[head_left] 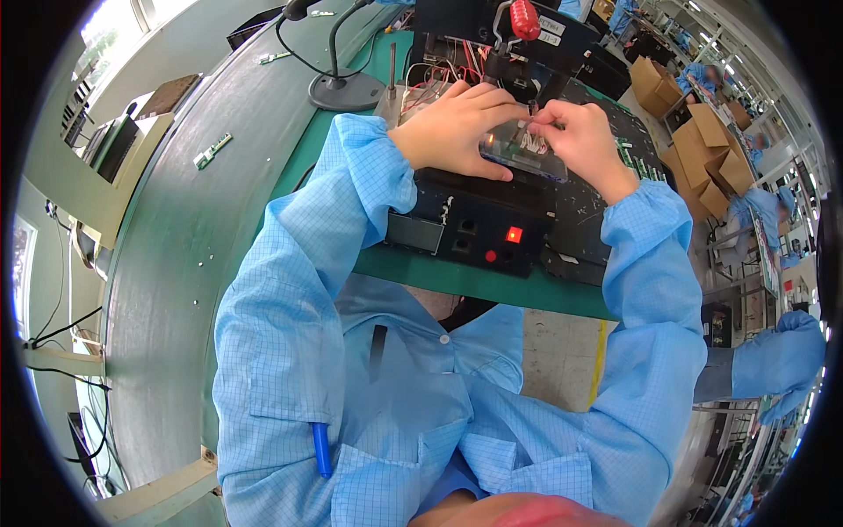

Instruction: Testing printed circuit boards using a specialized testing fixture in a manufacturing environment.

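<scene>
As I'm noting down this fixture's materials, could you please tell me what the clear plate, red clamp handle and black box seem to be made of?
Clear plate: probably glossy acrylic, perhaps glass; see-through with bright reflections.
Red clamp handle: likely shiny plastic or rubber; even red with highlights.
Black box: painted metal or plastic; its dark, fairly smooth front leaves that open.

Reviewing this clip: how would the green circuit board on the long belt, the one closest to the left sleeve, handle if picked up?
The circuit board is probably stiff, since it lies as a straight strip. It looks small, so likely light. Lying flat, it seems apt to slide along the belt rather than roll.
</scene>
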`<state>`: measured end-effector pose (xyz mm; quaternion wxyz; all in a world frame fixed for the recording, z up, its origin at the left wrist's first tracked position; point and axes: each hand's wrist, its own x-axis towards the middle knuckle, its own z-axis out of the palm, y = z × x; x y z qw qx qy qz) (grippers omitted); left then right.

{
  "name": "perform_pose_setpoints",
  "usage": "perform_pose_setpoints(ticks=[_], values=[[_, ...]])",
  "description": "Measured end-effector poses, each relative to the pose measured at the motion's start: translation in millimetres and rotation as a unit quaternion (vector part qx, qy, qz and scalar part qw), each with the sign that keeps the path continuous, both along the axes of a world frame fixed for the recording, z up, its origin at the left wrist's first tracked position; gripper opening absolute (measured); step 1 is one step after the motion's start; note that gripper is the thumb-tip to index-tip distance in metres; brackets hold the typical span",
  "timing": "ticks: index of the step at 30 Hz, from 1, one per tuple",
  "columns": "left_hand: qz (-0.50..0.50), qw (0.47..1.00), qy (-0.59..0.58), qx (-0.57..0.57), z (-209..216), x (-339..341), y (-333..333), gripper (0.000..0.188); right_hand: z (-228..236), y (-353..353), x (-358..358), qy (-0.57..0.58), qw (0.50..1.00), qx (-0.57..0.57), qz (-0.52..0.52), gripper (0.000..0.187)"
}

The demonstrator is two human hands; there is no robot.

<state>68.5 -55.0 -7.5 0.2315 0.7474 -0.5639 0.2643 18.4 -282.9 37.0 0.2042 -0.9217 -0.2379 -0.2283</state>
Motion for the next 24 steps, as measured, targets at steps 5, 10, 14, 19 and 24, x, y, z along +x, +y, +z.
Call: perform_pose_setpoints(ticks=[5,10,14,19,24], values=[[-0.004,1.000,0.009,0.002,0.0,0.2,0.3,0.074,1.4,1.0,-1.0,0.019,1.000,0.003,-0.008,0.008],[-0.002,1.000,0.024,0.015,1.0,-0.1,0.7,0.073,4.8,0.8,-2.1,0.022,1.000,-0.006,-0.013,0.010],[-0.007,1.000,0.022,0.009,1.2,0.0,0.8,0.073,-1.1,-0.6,0.5,0.012,1.000,-0.007,-0.003,0.008],[-0.007,1.000,0.017,0.003,-0.3,1.0,1.3,0.072,0.1,-0.8,0.4,0.005,1.000,0.019,0.011,0.006],[-0.008,1.000,0.018,0.004,1.2,0.7,0.3,0.071,-0.3,0.7,-1.6,0.048,0.998,0.024,-0.027,0.009]])
